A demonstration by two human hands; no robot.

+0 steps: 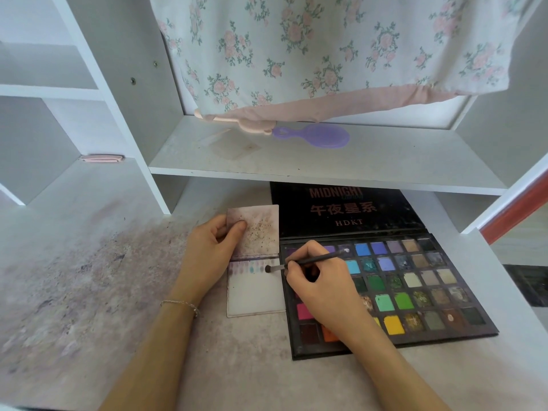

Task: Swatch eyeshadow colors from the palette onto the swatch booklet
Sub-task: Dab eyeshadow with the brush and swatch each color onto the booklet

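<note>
Right hand (320,287) grip pinches thin brush (308,260), tip on swatch booklet (258,295) left of palette (415,292); left hand (212,253) pins flap. We judge booklet light, floppy: hold flat at edge.

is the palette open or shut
Open: the palette lid lies folded back flat, and the rows of colour pans show.

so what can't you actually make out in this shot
- Head view: the right hand hides several pans at the palette's left side.
- The brush tip is too small to tell its colour, or whether it touches the booklet.
- The left hand covers part of the booklet's upper page.
- The curtain hides whatever is behind it.
</note>
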